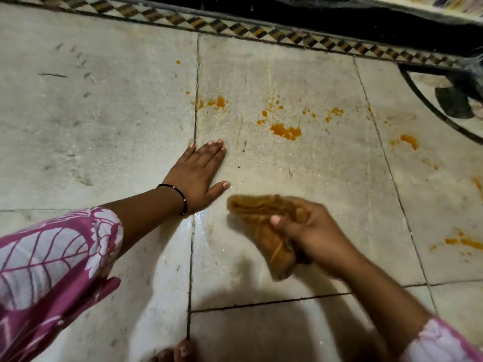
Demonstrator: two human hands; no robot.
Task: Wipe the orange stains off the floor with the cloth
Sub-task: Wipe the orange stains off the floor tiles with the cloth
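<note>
The cloth is a bunched, folded wad, stained orange-brown and blurred; it sits low on the pale stone floor, though whether it touches cannot be told. Orange stains dot the tile beyond both sets of fingers, more lying out past the right wrist side; the patterned border strip runs well beyond them, leaving bare tile between. The right hand grips the cloth, fingers curled round its near end, thumb pressed on top; the left hand lies flat on the floor, fingers spread narrow, thumb tip just beside the cloth's far end.
</note>
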